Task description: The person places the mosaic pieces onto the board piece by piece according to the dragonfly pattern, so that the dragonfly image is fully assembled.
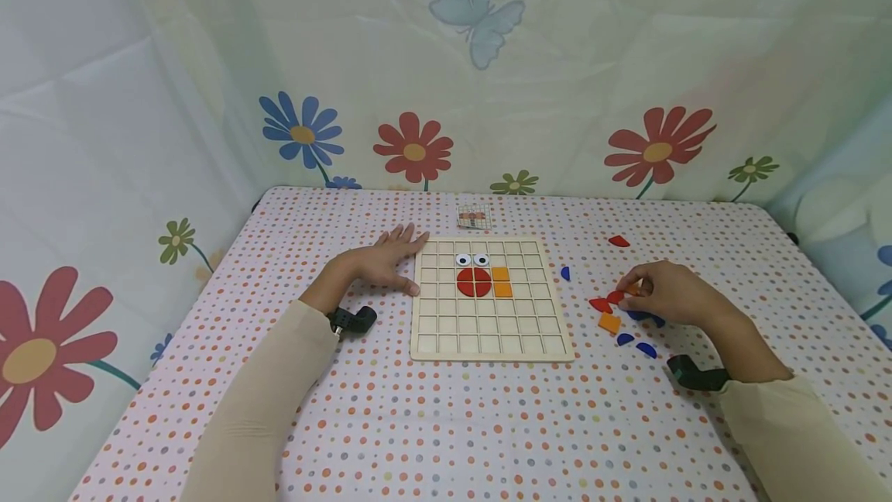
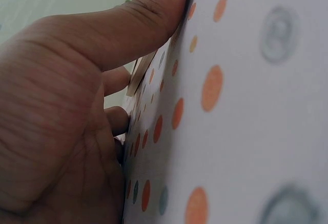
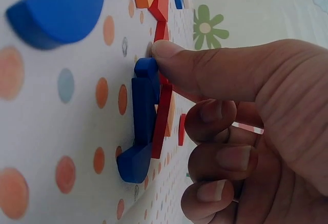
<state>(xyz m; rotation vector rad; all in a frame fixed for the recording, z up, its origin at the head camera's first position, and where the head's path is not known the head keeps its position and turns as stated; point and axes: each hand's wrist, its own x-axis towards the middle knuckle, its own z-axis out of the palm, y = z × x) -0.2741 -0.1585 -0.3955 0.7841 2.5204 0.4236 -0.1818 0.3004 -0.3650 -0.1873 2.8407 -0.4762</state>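
Observation:
A wooden grid board (image 1: 446,342) lies on the spotted cloth. It bears two eye pieces (image 1: 463,260), a circle of red quarter pieces (image 1: 466,289) and two orange squares (image 1: 502,290). My left hand (image 1: 382,263) rests along the board's left edge, fingers spread, thumb (image 2: 138,26) at the rim. To the right of the board, my right hand (image 1: 672,294) pinches a red rounded piece (image 1: 615,297) among loose pieces; the index fingertip is hidden behind the thumb (image 3: 205,70) in the right wrist view. Blue pieces (image 3: 143,111) lie right below that thumb.
Beyond the board sits a small card with a grid picture (image 1: 474,217). Near the right hand are a loose orange square (image 1: 609,322), blue half-rounds (image 1: 646,349) and a red piece (image 1: 619,241). Another blue half-round (image 1: 565,273) lies beside the board. A flowered curtain (image 1: 557,84) hangs behind the table.

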